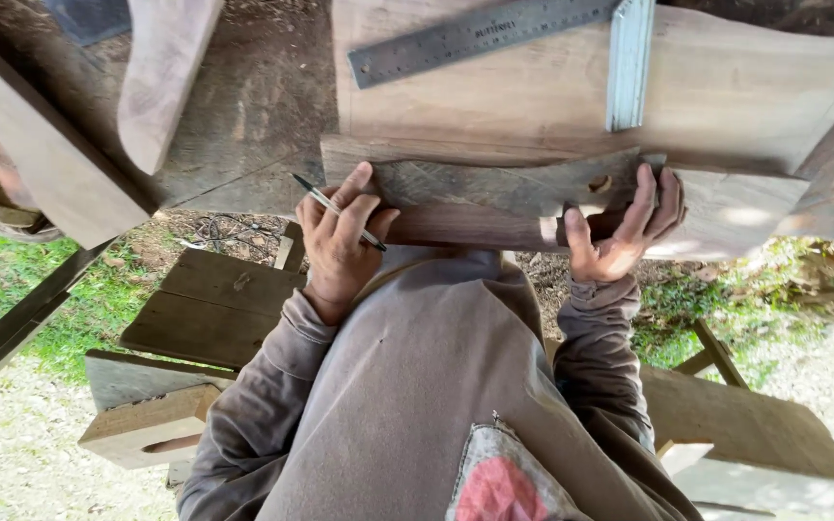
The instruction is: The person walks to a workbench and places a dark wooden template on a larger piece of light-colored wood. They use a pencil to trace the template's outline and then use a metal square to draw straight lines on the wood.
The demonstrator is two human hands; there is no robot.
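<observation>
Nearest the camera was the person's grey sweatshirt (407, 386), both sleeves reaching forward to the edge of a workbench. The left hand (340, 241) rested on the near end of a dark, curved wooden piece (494, 198), its fingers curled and pressed down on the wood while a slim pen (335, 207) lay pinched between them, tip pointing away to the left. The right hand (625, 227) was wrapped round the other end of the same piece — fingers hooked over its top edge, thumb beneath, palm turned toward the camera. A small round hole (598, 183) showed in the wood just beside those fingers.

The curved piece lay along the near edge of a pale, wide board (726, 87), touching it and partly overlapping it. Farther on, a steel carpenter's square (533, 39) lay flat on that board — its long ruled blade slanting off to the left, its shorter arm pointing back toward the right hand.

To the left, well apart from the hands, another shaped plank (161, 72) lay on the dark bench top (253, 106). Below the bench were stacked timbers (209, 309) and grass (12, 280).
</observation>
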